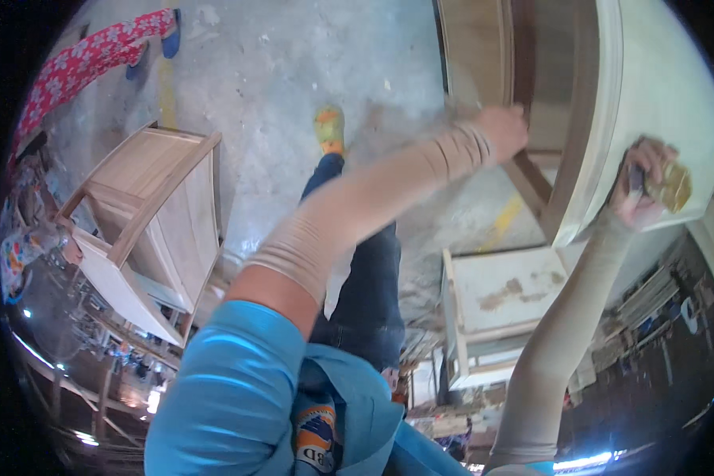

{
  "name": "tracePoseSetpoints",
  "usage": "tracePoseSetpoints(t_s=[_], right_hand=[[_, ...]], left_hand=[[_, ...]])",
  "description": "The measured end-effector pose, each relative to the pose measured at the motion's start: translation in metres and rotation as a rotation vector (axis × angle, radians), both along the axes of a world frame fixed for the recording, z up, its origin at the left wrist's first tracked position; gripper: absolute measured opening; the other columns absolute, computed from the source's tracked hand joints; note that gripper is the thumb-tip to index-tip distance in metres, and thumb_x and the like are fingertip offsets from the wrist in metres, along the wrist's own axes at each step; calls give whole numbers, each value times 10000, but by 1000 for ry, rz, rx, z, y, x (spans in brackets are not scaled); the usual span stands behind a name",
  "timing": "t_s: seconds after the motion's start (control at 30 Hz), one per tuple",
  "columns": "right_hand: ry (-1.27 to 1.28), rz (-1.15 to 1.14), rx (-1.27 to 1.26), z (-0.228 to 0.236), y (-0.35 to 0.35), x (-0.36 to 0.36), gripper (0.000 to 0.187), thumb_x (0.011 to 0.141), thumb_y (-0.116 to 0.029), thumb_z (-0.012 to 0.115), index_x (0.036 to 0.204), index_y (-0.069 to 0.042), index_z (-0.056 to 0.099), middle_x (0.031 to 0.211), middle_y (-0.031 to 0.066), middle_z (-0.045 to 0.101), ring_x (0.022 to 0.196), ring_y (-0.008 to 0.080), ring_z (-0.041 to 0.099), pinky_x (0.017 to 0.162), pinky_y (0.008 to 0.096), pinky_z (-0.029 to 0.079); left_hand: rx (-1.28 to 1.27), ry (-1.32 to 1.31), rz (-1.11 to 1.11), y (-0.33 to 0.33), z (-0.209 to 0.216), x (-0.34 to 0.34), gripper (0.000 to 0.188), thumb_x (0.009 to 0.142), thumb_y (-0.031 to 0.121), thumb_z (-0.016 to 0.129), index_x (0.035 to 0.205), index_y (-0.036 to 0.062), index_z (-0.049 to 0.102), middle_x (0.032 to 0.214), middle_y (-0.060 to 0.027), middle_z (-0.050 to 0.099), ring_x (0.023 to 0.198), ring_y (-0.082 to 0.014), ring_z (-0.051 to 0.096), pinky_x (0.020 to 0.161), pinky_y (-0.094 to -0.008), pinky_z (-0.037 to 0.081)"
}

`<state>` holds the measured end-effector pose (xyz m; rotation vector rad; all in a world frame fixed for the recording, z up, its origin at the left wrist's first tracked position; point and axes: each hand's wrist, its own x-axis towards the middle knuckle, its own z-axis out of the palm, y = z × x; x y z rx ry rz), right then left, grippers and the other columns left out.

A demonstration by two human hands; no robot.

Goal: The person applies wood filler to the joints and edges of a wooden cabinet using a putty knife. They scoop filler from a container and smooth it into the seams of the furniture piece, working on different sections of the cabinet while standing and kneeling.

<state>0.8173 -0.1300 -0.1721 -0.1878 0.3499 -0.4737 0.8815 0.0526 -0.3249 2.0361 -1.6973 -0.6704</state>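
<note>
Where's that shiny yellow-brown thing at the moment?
In the head view, the yellow-brown thing is at the far right, beside the person's right hand, over the large pale panel.

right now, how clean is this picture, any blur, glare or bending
Head view: the left hand and its tan sleeve look smeared, probably by motion; head view: a bright light streak glares at the lower right; head view: the pale panel's left edge bows, and the picture's corners fall to black.
</note>
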Motion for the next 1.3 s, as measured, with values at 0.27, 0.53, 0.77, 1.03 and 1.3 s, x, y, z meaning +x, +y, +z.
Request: tracePoseSetpoints(t_s=[0.27, 0.53, 0.77, 1.03, 1.3], right_hand=[[-43, -16, 19, -2, 13, 4, 346, 864, -228, 533, 1149, -38, 479, 957, 103, 463, 706, 168, 455, 714, 310, 369], [-11, -41, -35, -3, 8, 0, 344, 873, -219, 503, 1163, -38, 472, 952, 110, 464, 700, 170, 457, 708, 319, 380], [39, -67, -15, 2, 12, 10, 365, 852, -185, 522, 1185, -45, 472, 919, 82, 439, 683, 165, 448, 711, 331, 397], [42, -102, -6, 3, 12, 13, 369, 890, -228, 493, 1215, -54, 474, 904, 81, 444, 649, 150, 442, 707, 323, 396], [175, 9, 39, 12, 1, 14, 387, 897, -252, 495, 1234, -61, 480, 860, 94, 451, 609, 144, 434, 571, 279, 387]], left_hand=[[276, 11, 36, 80, -20, 31, 122, 757, 160, 579, 788, 108, 685, 880, -75, 648, 911, -242, 598, 741, -365, 527], [568, 258, 349, 273, -80, 66, 107, 742, 180, 605, 767, 135, 698, 821, -132, 653, 866, -326, 617, 742, -422, 511], [562, 325, 541, 341, -37, 121, 93, 787, 208, 626, 813, 213, 716, 832, -64, 603, 890, -291, 546, 775, -399, 481], [343, 355, 598, 293, -15, 180, 119, 801, 184, 611, 863, 182, 712, 822, -76, 613, 861, -297, 552, 792, -392, 458], [267, 502, 663, 230, -14, 192, 130, 801, 148, 610, 894, 131, 700, 787, -93, 577, 829, -298, 542, 779, -385, 429]])
